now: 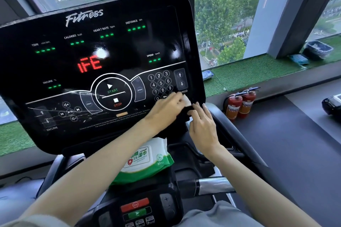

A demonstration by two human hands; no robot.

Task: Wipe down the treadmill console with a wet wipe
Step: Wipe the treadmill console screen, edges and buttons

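Observation:
The black treadmill console (pixel 96 64) fills the upper left, lit with green dashes and red letters. My left hand (pixel 166 108) presses a small white wet wipe (pixel 186 100) against the console's lower right corner, just below the number keypad (pixel 160 84). My right hand (pixel 203 125) rests beside it on the console's bottom right edge, fingers spread, touching the corner near the wipe. A green and white pack of wet wipes (pixel 145 160) lies in the tray under the console, partly hidden by my left forearm.
A lower control panel with red stop and green start buttons (pixel 135 208) sits below. A chrome handlebar (pixel 214 186) runs to the right. Two red fire extinguishers (pixel 239 104) stand by the window ledge covered in green turf (pixel 258 72). Another treadmill's edge (pixel 332 105) shows at far right.

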